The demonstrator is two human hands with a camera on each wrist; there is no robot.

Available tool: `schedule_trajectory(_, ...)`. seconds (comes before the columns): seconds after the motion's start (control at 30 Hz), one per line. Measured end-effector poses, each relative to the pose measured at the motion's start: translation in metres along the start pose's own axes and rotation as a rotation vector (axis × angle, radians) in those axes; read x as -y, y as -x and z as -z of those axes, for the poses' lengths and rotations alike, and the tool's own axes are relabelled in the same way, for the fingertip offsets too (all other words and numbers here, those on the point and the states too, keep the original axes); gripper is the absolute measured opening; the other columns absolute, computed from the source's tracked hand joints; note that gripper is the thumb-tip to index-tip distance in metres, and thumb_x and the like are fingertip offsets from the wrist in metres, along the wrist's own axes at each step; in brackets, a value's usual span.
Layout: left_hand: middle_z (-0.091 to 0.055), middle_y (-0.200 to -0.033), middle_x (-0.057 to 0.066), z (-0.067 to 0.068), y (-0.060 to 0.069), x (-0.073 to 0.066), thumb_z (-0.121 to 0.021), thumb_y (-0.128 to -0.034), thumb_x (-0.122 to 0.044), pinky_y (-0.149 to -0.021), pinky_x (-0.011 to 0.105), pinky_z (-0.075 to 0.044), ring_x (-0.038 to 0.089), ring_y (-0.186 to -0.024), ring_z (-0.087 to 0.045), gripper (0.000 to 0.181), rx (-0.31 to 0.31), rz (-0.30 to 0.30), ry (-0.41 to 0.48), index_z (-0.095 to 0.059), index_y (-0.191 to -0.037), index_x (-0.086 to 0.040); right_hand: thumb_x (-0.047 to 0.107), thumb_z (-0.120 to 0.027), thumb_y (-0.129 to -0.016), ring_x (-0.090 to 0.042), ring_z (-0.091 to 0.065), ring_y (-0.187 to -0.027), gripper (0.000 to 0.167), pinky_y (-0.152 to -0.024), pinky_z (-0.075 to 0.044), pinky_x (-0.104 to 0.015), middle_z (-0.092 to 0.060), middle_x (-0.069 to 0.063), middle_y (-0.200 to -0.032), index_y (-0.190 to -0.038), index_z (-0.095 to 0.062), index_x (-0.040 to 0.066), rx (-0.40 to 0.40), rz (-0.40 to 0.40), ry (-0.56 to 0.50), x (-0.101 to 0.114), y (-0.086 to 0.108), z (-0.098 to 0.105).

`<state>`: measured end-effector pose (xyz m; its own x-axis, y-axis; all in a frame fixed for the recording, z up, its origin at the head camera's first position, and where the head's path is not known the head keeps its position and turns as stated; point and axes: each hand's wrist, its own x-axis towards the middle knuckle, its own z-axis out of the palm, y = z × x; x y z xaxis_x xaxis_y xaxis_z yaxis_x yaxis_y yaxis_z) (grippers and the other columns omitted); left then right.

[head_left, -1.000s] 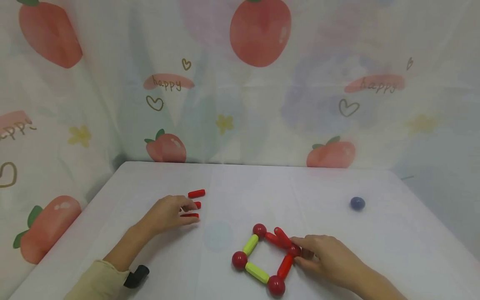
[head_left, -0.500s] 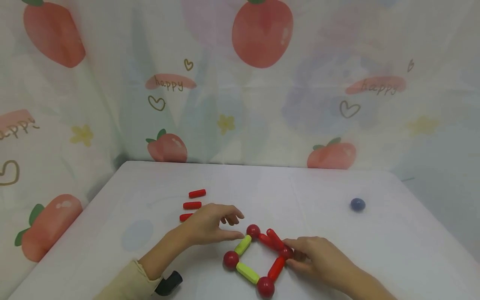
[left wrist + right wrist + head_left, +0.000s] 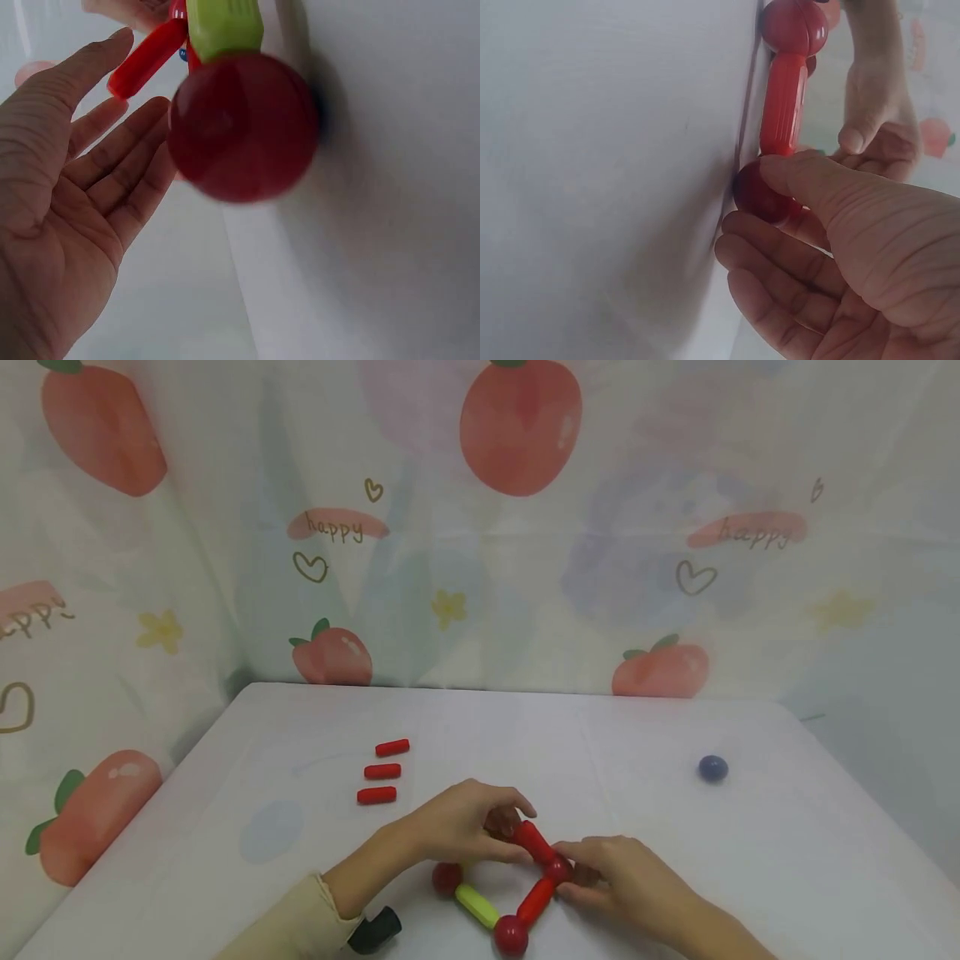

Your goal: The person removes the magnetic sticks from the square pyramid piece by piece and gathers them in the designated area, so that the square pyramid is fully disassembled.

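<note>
While three short red rods [image 3: 382, 771] lie side by side on the desk [image 3: 600, 752], at ten o'clock from a ball-and-rod frame [image 3: 532, 907], the left hand [image 3: 467, 820] has its thumb and fingers spread apart about a slanted red rod [image 3: 533, 842]; I cannot tell whether they touch it. The frame's left red ball [image 3: 447, 878] sits at nine o'clock, a lime-green rod [image 3: 477, 906] joining it to the near red ball [image 3: 512, 935] at six. The right hand [image 3: 633, 885] pinches the right red ball [image 3: 557, 869], at three o'clock. A blue ball [image 3: 712, 768] rests at two o'clock.
</note>
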<state>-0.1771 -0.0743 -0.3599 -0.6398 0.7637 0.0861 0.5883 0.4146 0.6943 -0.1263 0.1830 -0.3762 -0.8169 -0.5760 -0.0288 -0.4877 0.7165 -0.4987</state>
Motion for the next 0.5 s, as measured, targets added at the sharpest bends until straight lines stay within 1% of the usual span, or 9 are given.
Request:
schedule_trajectory(0.07,-0.075,-0.097,-0.006,-0.0030,-0.0021,-0.0013,-0.082,-0.0880,-0.016,-0.077,0.015,-0.055,-0.005,-0.080,-0.066,0.039,0.027,-0.004,0.028,-0.068,-0.124,-0.007,0.026,-0.082,-0.087,0.002,-0.055,-0.073,0.042,-0.070,-0.054,-0.022,-0.069,0.017,-0.088,-0.124,-0.072,0.008,-0.009,0.033,-0.002,0.0013,-0.0007,-0.0013)
schedule_trajectory(0.17,-0.076,-0.099,-0.005,-0.0058,-0.0034,-0.0019,-0.081,-0.0884,-0.012,-0.076,0.015,-0.056,-0.006,-0.080,-0.066,0.037,0.048,-0.018,0.073,-0.069,-0.123,-0.005,0.025,-0.082,-0.087,0.003,-0.053,-0.071,0.041,-0.067,-0.052,-0.021,-0.066,0.019,-0.085,-0.124,-0.072,0.009,-0.012,0.046,-0.006,0.0025,-0.0018,-0.0023)
schedule_trajectory(0.3,-0.076,-0.097,-0.003,-0.0072,-0.0044,-0.0004,-0.079,-0.0891,-0.006,-0.077,0.016,-0.056,-0.006,-0.079,-0.065,0.031,0.046,-0.043,0.115,-0.070,-0.119,-0.003,0.025,-0.082,-0.087,0.003,-0.051,-0.070,0.041,-0.065,-0.050,-0.020,-0.063,0.021,-0.082,-0.124,-0.072,0.009,-0.012,0.040,0.000,0.0030,-0.0018,-0.0023)
schedule_trajectory(0.5,-0.076,-0.095,-0.004,-0.0099,-0.0050,0.0029,-0.079,-0.0883,-0.003,-0.077,0.017,-0.056,-0.005,-0.078,-0.064,0.025,0.030,-0.059,0.137,-0.071,-0.112,-0.007,0.021,-0.081,-0.088,0.003,-0.050,-0.069,0.036,-0.062,-0.047,-0.020,-0.059,0.023,-0.078,-0.121,-0.073,0.011,-0.035,0.069,0.004,0.0029,-0.0004,-0.0028)
